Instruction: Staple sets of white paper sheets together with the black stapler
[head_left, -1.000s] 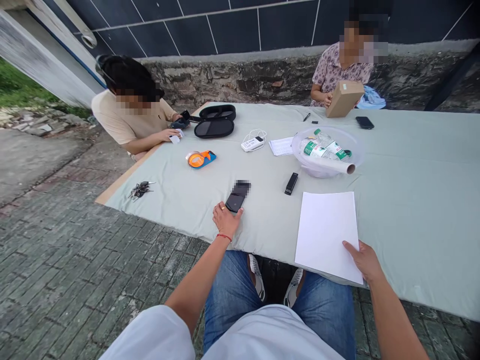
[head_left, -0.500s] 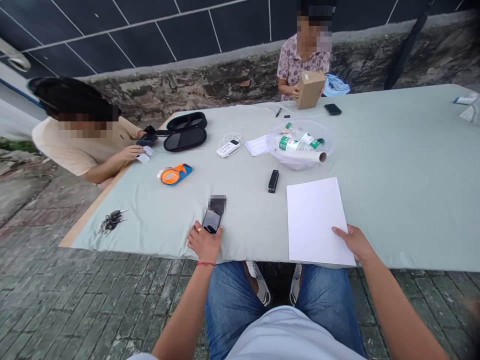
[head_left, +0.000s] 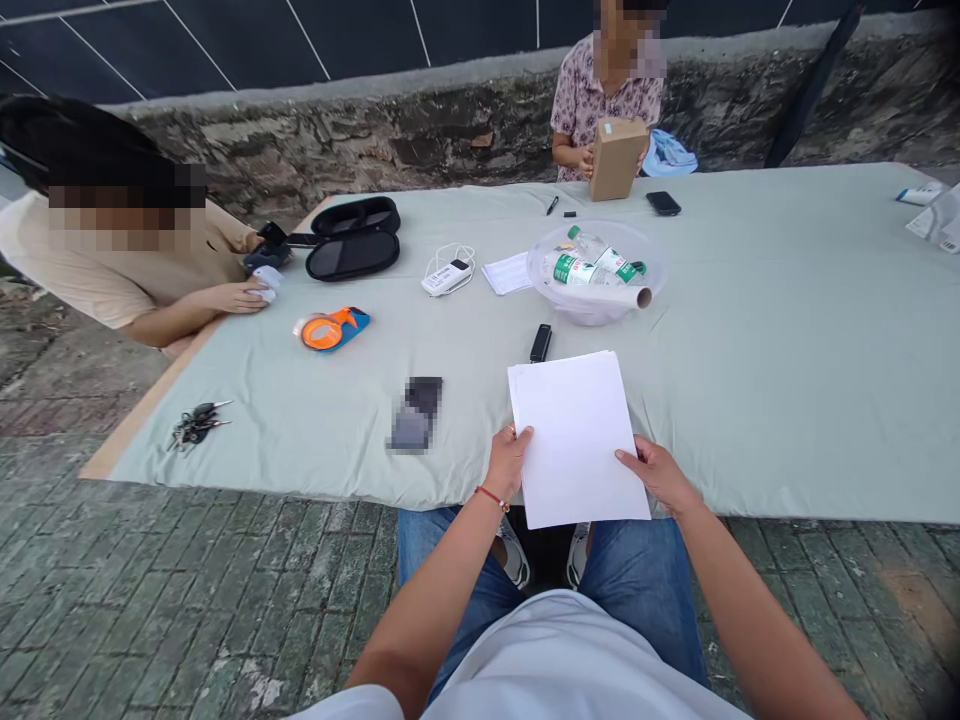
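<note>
A stack of white paper [head_left: 577,430] is held between both hands at the table's front edge, in front of my lap. My left hand [head_left: 510,460] grips its left edge, thumb on top and fingers underneath. On the right edge, my right hand [head_left: 660,474] has the same kind of hold. A black stapler [head_left: 541,343] lies just behind the stack's far edge. To the left of my left hand, a dark phone-like object [head_left: 416,415] rests on the cloth, partly blurred out.
The cloth-covered table [head_left: 787,350] bears keys [head_left: 198,425], an orange-blue tape dispenser [head_left: 332,329], a white device [head_left: 448,277], an open black case [head_left: 352,256] and a basin [head_left: 650,270] of bottles. One person sits left; another across holds a box [head_left: 618,160].
My left hand has left the phone-like object and taken the paper's left edge. The stack has moved left, with my right hand still on it. The view has shifted slightly.
</note>
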